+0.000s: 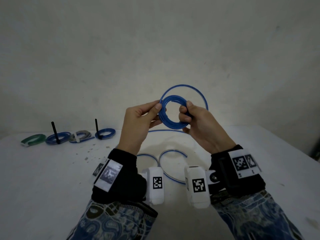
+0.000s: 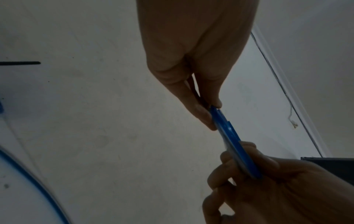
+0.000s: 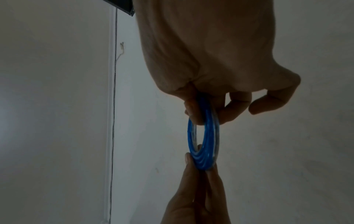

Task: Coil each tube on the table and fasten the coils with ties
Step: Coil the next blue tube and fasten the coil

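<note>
The left hand (image 1: 138, 122) pinches the blue tube coil (image 1: 173, 111) at its 9 o'clock edge, and the right hand (image 1: 202, 125) has its fingers curled round the 3 o'clock edge, above the surface (image 1: 52, 179). The loose tube trails down. 4 tied coils (image 1: 69, 137) lie at 10 o'clock.

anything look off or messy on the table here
Small dark crumbs are scattered on the table near the finished coils. Two black ties stick up untrimmed.
</note>
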